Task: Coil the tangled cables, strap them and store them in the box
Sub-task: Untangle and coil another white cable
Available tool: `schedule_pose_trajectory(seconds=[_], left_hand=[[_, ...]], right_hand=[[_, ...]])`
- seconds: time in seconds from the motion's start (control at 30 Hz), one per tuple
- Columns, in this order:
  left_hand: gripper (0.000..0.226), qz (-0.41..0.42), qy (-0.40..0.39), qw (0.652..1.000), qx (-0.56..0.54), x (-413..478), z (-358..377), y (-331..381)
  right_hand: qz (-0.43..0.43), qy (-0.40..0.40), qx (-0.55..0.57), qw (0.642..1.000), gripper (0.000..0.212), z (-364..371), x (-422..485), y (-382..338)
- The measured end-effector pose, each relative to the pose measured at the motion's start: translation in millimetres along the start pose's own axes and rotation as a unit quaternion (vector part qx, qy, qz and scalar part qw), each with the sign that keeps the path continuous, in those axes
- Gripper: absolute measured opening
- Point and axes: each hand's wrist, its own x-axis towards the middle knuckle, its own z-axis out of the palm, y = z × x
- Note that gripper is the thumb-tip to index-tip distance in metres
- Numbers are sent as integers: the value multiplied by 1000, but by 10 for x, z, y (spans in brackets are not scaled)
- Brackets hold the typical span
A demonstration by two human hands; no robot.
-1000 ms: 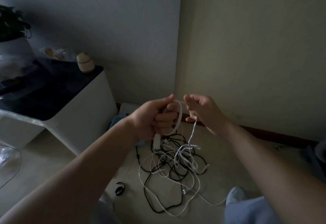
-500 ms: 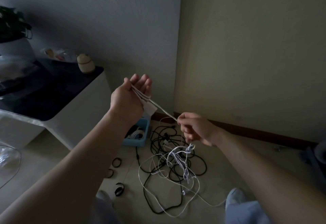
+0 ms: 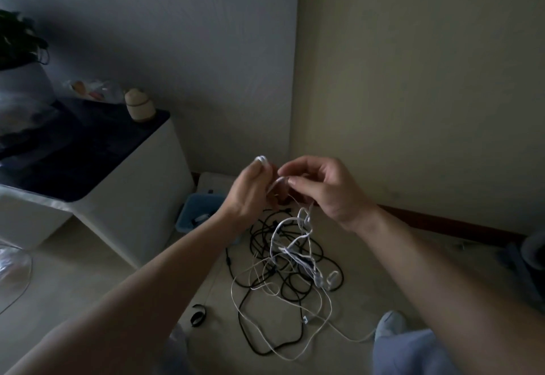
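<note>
A white cable [image 3: 303,221] rises from the tangled pile of black and white cables [image 3: 283,268] on the floor. My left hand [image 3: 250,191] is closed around loops of that white cable, with a loop poking out above the fingers. My right hand [image 3: 321,186] pinches the same cable just to the right, fingertips almost touching the left hand. A blue box [image 3: 197,212] sits on the floor behind my left wrist, with something coiled inside. A black strap [image 3: 197,315] lies on the floor near my left forearm.
A white cabinet with a dark top [image 3: 88,168] stands at the left, carrying a small jar [image 3: 139,106] and a plant pot. A white lid [image 3: 215,183] leans in the wall corner. My knee and foot [image 3: 389,324] are at the lower right.
My left hand dropped from its raised position and came back to the right hand. The right hand rose to meet it, and the taut stretch of white cable between them is gone.
</note>
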Motion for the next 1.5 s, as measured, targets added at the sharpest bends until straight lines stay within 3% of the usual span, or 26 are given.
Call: schedule_pose_trajectory(seconds=[0.17, 0.27, 0.4, 0.53, 0.63, 0.77, 0.9, 1.03, 1.13, 1.3, 1.5], left_hand=[[61, -136, -126, 977, -102, -111, 160, 143], [41, -172, -160, 962, -139, -161, 183, 244], [28, -211, -229, 911, -271, -154, 121, 403], [35, -201, -279, 850, -398, -94, -4, 502], [35, -192, -291, 821, -453, -79, -42, 537], [32, -160, -251, 821, -487, -28, -74, 565], [33, -133, -216, 828, -501, 28, -199, 597], [30, -116, -186, 829, -515, 8, -202, 627], [26, -96, -115, 836, -529, 32, -217, 638], [35, -75, 45, 859, -505, 120, -313, 534], [36, -21, 137, 936, -323, 213, -330, 357]], right_hand=[[-15, 55, -12, 998, 20, -146, 75, 46], [-24, 80, -74, 994, 23, -250, 114, 134], [-36, 94, -138, 985, 23, -311, 140, 229], [11, 68, -124, 990, 56, -343, 145, 280], [69, -18, -89, 993, 57, -347, 125, 332], [104, -54, -158, 980, 44, -335, 122, 463], [142, -72, -203, 966, 8, -405, 96, 632], [175, -102, -207, 957, 19, -400, 25, 691], [207, -143, -210, 945, 31, -339, -35, 703], [245, -125, -116, 954, 18, -253, -43, 650], [213, -149, -124, 958, 26, -186, -92, 562]])
